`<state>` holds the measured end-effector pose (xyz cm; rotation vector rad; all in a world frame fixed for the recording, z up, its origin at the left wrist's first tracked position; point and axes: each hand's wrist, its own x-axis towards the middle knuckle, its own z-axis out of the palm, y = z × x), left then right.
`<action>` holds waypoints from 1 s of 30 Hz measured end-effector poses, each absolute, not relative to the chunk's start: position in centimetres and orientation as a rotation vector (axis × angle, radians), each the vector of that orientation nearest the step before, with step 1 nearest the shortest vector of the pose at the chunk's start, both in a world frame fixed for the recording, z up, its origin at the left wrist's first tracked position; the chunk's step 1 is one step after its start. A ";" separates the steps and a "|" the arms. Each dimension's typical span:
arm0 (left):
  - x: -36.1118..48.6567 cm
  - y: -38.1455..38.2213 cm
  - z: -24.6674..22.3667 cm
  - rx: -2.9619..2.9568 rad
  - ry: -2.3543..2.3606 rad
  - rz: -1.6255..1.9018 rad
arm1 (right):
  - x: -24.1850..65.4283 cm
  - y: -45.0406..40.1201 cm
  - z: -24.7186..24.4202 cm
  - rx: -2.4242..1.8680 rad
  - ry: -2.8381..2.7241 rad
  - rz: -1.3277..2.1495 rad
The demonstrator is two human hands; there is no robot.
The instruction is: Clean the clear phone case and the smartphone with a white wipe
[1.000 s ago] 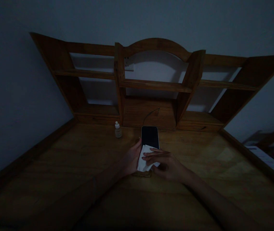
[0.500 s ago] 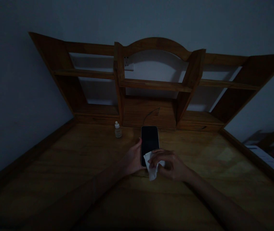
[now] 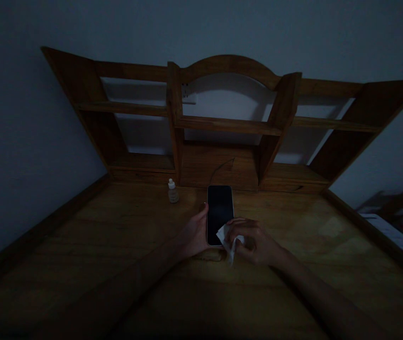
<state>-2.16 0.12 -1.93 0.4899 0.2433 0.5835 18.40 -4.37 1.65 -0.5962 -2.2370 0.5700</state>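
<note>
The left hand (image 3: 194, 237) and right hand (image 3: 260, 243) are bare, with slim fingers (image 3: 244, 230). The right forearm (image 3: 311, 284) is bare and slender. A faint, thin band (image 3: 138, 275) seems to ring the left forearm (image 3: 155, 265), too dim to make out.

The tissue (image 3: 223, 234), earlier spread flat under the right fingers (image 3: 243, 230), is now bunched up between them, its end trailing below. Left of these fingers, more of the phone (image 3: 219, 208) has come uncovered.
</note>
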 end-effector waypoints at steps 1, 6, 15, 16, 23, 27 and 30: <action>-2.2 0.1 -1.9 0.497 0.258 0.581 | 18.4 -4.4 1.7 -0.593 -2.247 0.558; -2.5 -0.1 -1.6 0.510 0.328 0.562 | 18.9 -4.4 1.6 -0.640 -2.259 0.497; -2.4 -0.6 -0.5 0.548 0.344 0.529 | 20.5 -3.7 1.7 -0.775 -2.061 0.518; -2.4 -0.6 -0.5 0.552 0.346 0.533 | 20.6 -3.7 1.6 -0.786 -2.029 0.532; -2.5 -0.6 -0.9 0.561 0.334 0.554 | 20.4 -3.5 1.3 -0.876 -1.866 0.592; -2.6 -0.5 -0.9 0.555 0.315 0.531 | 20.2 -3.4 1.2 -0.872 -1.891 0.527; -2.6 -0.4 -1.1 0.546 0.276 0.529 | 20.1 -3.1 1.3 -0.857 -1.942 0.494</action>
